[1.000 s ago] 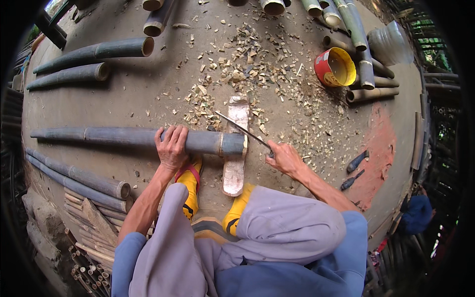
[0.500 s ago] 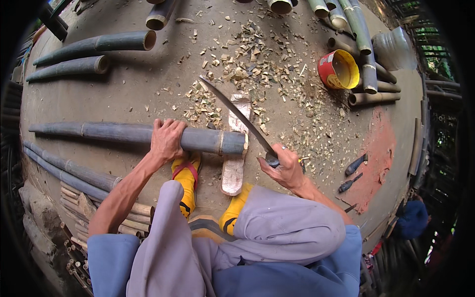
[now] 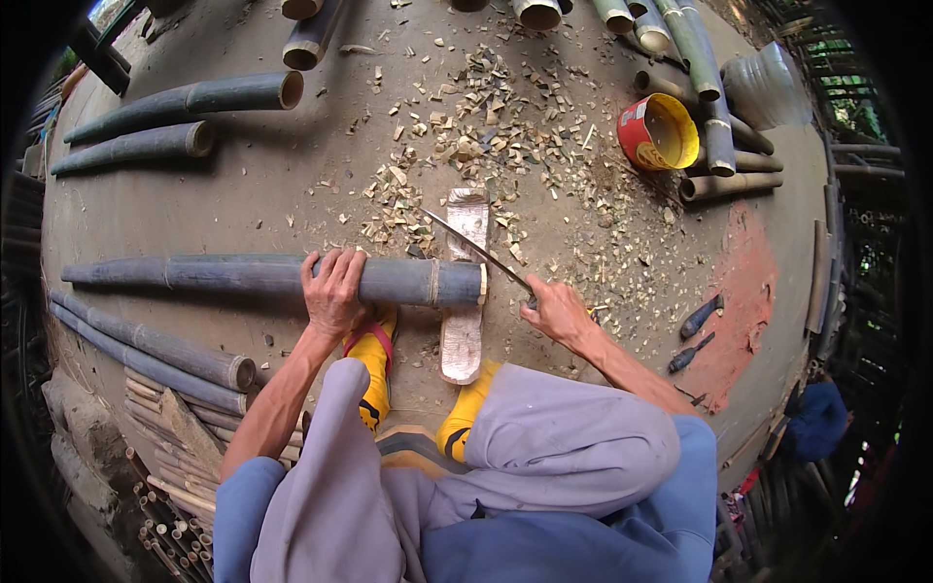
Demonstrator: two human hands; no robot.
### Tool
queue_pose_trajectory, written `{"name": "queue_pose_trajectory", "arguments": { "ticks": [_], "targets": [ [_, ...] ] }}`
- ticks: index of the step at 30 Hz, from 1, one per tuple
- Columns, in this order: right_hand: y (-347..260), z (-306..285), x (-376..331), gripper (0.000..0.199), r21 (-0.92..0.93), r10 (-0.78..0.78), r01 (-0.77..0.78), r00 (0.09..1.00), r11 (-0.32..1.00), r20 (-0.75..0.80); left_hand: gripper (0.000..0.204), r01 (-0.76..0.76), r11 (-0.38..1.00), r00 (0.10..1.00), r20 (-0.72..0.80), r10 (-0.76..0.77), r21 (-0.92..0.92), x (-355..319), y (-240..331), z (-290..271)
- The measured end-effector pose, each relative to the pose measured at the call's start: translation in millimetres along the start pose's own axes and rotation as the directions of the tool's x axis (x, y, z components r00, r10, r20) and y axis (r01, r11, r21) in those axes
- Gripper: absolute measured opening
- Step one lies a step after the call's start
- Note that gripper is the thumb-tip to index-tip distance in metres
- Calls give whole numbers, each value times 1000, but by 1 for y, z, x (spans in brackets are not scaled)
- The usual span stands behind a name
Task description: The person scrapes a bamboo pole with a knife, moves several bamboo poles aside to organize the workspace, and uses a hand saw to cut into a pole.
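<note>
My left hand [image 3: 334, 291] is wrapped over a thick dark bamboo pole [image 3: 228, 273] that lies crosswise before me. The pole's cut right end rests on a pale, chopped-up wooden block [image 3: 462, 340]. In my right hand [image 3: 561, 313] is the handle of a machete [image 3: 482, 255]. Its long, narrow blade slants up and left over the block, close to the pole's cut end; whether it touches the bamboo I cannot tell. My feet in yellow socks [image 3: 371, 361] are just behind the pole, on either side of the block.
Pale wood chips [image 3: 501, 136] are scattered beyond the block. A red and yellow bucket [image 3: 641, 136] stands at the far right among bamboo pieces [image 3: 731, 185]. Two dark tools [image 3: 702, 317] lie by a reddish patch [image 3: 743, 301]. More bamboo poles [image 3: 194, 99] lie at the left.
The machete has come down and its blade has turned edge-on, with its tip nearer the block. My left hand has rolled or shifted slightly right along with the pole.
</note>
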State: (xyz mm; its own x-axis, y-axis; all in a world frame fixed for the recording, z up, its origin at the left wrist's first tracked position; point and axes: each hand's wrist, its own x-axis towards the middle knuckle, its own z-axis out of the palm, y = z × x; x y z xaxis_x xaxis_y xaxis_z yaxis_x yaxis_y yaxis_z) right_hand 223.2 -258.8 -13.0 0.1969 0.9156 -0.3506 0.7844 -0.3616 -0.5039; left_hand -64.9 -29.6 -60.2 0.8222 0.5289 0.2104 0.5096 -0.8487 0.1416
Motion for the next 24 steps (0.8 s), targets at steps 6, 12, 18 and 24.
{"name": "queue_pose_trajectory", "arguments": {
  "ticks": [6, 12, 18, 24],
  "targets": [
    [-36, -11, -11, 33, 199, -179, 257, 923, 946, -340, 55, 20, 999, 996, -83, -18, 27, -9, 7, 0],
    [-18, -21, 2, 33, 102, 12, -18, 999, 995, 51, 69, 28, 996, 974, 228, -9, -80, 13, 2, -29],
    [-11, -3, 4, 31, -41, -89, 86, 994, 995, -65, 63, 57, 992, 861, 509, 8, -113, 36, -14, -33],
    [-40, -19, -9, 36, 160, -130, 167, 967, 973, -219, 65, 34, 997, 945, 328, -10, -67, 14, -7, -26]
  ]
}}
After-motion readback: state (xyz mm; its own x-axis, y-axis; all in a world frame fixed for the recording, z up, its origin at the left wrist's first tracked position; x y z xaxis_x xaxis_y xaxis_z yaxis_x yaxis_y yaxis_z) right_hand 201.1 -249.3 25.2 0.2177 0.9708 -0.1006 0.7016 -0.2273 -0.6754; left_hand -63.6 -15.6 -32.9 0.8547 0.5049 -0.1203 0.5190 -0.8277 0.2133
